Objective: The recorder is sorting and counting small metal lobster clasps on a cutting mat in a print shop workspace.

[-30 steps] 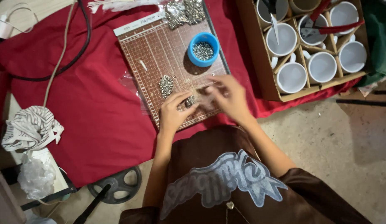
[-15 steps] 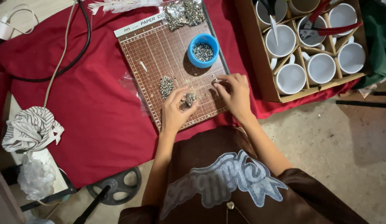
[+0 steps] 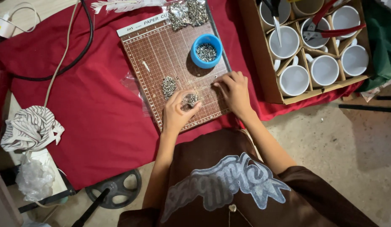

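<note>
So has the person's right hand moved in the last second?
Yes. The right hand has slid away from the left hand, up the brown cutting mat towards the blue bowl, which has stayed put.

Shiny small metal pieces [image 3: 191, 100] lay on a matt brown gridded cutting mat [image 3: 161, 54]; the round blue plastic bowl [image 3: 206, 51] looked smooth, the red cloth [image 3: 94, 109] soft.

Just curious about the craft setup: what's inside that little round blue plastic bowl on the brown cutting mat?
The round blue plastic bowl holds a heap of small shiny silver metal pieces. The heap covers its bottom, and they are too small to identify.
</note>
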